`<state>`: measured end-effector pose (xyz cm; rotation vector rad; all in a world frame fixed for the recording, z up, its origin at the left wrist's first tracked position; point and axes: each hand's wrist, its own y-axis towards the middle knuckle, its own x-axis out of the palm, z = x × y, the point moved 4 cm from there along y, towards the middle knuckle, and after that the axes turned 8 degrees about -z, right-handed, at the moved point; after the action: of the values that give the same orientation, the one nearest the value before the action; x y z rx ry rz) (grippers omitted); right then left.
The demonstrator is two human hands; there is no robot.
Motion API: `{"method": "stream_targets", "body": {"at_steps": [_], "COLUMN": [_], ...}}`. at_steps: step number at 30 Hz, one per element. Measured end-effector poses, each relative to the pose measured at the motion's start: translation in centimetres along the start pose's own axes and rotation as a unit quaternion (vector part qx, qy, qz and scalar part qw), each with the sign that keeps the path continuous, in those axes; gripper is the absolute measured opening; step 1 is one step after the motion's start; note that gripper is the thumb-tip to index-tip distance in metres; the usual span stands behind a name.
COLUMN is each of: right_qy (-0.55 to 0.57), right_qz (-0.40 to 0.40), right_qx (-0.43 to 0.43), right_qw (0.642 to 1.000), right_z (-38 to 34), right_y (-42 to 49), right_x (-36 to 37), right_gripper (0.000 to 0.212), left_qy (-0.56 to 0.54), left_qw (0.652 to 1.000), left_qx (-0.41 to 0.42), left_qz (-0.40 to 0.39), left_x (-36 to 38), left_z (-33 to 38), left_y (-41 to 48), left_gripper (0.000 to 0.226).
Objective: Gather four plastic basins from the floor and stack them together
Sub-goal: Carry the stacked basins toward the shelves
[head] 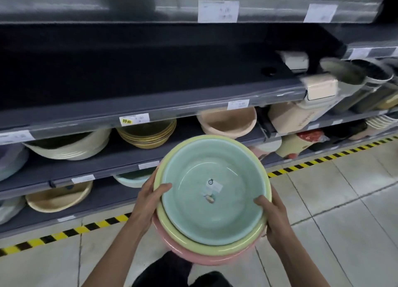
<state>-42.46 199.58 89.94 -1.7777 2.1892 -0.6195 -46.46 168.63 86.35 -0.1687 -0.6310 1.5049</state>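
I have the stack of basins (212,200) held up off the tiled floor (344,200), in front of the lower shelves (129,157). A green basin (212,192) sits nested on top, a yellow one (206,242) under it, and a pink one (193,253) at the bottom. I count three rims; whether a fourth is tucked inside I cannot tell. A small label (212,189) is stuck to the green basin's floor.

I judge these to be thin moulded plastic: light, fairly stiff at the rolled rim but flexible in the wall, and glossy enough to slide against each other. The rims are the place to hold, on opposite sides, with fingers under the lowest basin so the nest cannot slip apart.

That is how I have them. My left hand (150,202) is clamped on the left edge, thumb over the yellow rim and onto the green one, fingers hidden beneath. My right hand (273,217) grips the right edge the same way, thumb lying on the green rim. Both forearms reach forward and up from below, the stack tilted slightly towards me.

On the shelves beyond sit more basins in cream, tan and pale green, and a yellow-and-black striped line (323,159) runs along the shelf base.
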Motion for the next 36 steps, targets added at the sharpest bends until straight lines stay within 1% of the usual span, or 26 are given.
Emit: {"method": "stream_targets", "body": {"at_steps": [2,5,9,13,15,19,23,28,34,36], "right_qy": [0.016,0.007,0.010,0.001,-0.012,-0.039,-0.043,-0.053,-0.056,-0.061], "right_qz": [-0.012,-0.005,-0.033,-0.067,-0.101,-0.149,-0.153,-0.144,-0.117,-0.115], "right_qx": [0.004,0.023,0.033,0.063,0.074,0.092,0.109,0.118,0.119,0.116], "right_qw": [1.000,1.000,0.999,0.996,0.992,0.984,0.981,0.981,0.984,0.985], "right_z": [-1.2,-2.2,-3.1,-3.2,-3.4,-3.0,-1.1,4.0,12.3,15.0], "right_y": [2.6,5.7,9.5,13.8,15.6,18.9,21.6,26.0,32.6,35.2], "right_x": [-1.9,-5.3,-9.8,-14.7,-16.8,-19.9,-21.7,-22.7,-22.2,-22.0], "right_gripper": [0.051,0.052,0.053,0.052,0.052,0.054,0.053,0.053,0.055,0.056], "left_qy": [-0.009,0.002,-0.017,-0.050,-0.066,-0.084,-0.094,-0.089,-0.091,-0.085], "left_qw": [1.000,1.000,1.000,0.996,0.991,0.983,0.976,0.978,0.980,0.982], "left_qx": [0.002,-0.003,0.000,0.012,0.015,0.016,0.007,-0.025,-0.031,-0.028], "left_qz": [0.004,0.003,0.023,0.074,0.112,0.164,0.197,0.185,0.172,0.167], "left_x": [2.3,5.8,10.5,15.4,17.7,20.8,21.5,19.9,16.1,15.0], "left_z": [0.0,-0.6,-2.3,-5.2,-6.8,-9.8,-12.9,-17.3,-25.0,-27.2], "left_y": [2.1,3.9,5.5,6.0,5.6,5.5,6.9,11.3,19.7,22.7], "left_gripper": [0.056,0.056,0.055,0.055,0.056,0.057,0.060,0.076,0.069,0.062]}}
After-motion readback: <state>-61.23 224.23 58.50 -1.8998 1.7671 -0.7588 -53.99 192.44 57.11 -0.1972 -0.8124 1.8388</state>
